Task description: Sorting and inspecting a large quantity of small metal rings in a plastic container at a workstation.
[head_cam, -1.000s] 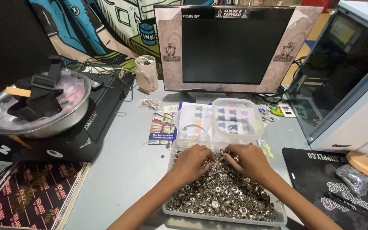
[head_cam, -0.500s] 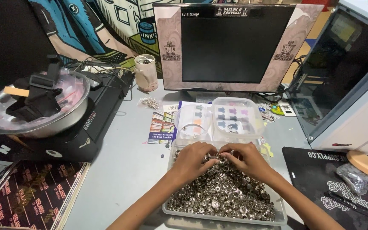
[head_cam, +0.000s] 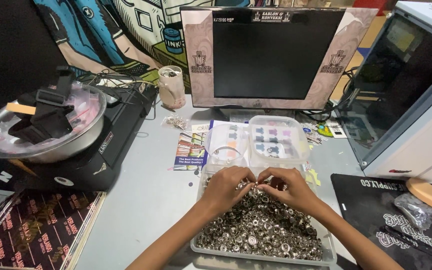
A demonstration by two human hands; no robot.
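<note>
Here, head view: left hand (head_cam: pixel 224 186) and right hand (head_cam: pixel 287 188) meet fingertip to fingertip over a clear plastic tray (head_cam: pixel 328 252) heaped with small silver metal rings (head_cam: pixel 261 227), at the desk's (head_cam: pixel 141 200) near edge. Both hands pinch something small between them; what exactly cannot be told. Two clear lidded containers (head_cam: pixel 276 140) sit just behind the tray, before the dark monitor (head_cam: pixel 276 52).

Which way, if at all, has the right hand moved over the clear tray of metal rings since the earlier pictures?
Yes: the right hand has shifted slightly left to meet the left hand, judged against the clear plastic tray.
</note>
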